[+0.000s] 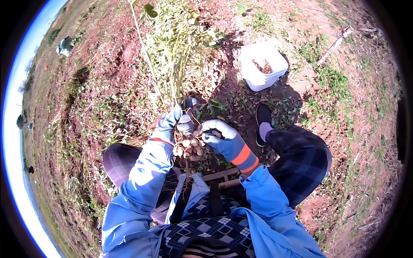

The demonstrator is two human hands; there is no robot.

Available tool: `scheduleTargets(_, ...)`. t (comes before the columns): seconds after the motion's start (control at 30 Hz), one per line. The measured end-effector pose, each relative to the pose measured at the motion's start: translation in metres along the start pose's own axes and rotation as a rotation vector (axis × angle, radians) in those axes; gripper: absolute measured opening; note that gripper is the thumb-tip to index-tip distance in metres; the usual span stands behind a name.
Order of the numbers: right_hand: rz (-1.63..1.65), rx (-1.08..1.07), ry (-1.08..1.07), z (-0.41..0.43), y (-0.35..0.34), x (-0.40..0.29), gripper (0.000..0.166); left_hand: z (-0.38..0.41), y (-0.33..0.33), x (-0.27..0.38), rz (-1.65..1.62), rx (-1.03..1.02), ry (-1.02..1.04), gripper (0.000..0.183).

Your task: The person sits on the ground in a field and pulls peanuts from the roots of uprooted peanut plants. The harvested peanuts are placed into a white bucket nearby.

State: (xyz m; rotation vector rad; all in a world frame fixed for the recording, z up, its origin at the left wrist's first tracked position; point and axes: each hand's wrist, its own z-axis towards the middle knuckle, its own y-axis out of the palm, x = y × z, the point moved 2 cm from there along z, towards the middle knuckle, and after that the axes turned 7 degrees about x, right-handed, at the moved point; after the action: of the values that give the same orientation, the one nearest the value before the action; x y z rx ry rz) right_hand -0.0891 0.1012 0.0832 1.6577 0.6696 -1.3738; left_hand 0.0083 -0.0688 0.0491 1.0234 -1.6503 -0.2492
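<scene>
My left hand, in a grey work glove, grips a bundle of uprooted peanut plants near the base of the stems. The leafy tops point away from me, and thin roots hang back toward my lap. A cluster of peanut pods dangles from the plants between my hands. Gloved in grey with orange bands at the cuff, my right hand has its fingers curled at the right side of the cluster. A pod shows in its curled fingers.
A white plastic bucket with some peanut pods inside stands beyond my foot. A pale stick slants at the far right. Dry leaves and weeds cover the reddish soil. A light-coloured bag lies far left.
</scene>
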Motion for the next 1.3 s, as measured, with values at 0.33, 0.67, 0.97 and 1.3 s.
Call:
scheduleTargets(0.33,0.307,0.214,0.333,-0.001,0.006,-0.013,0.02,0.007,-0.003,0.008,0.033,-0.302,-0.308,0.043)
scheduleTargets(0.67,0.465,0.291,0.427,0.0,-0.012,0.014,0.017,0.005,0.007,0.034,-0.528,-0.343,-0.307,0.043)
scheduleTargets(0.97,0.557,0.129,0.464,-0.003,0.024,0.028,0.027,-0.013,0.034,0.04,-0.688,-0.15,-0.154,0.032)
scheduleTargets(1.3,0.252,0.057,0.402,-0.001,0.032,0.023,0.038,-0.01,0.038,0.037,-0.726,-0.04,-0.102,0.042)
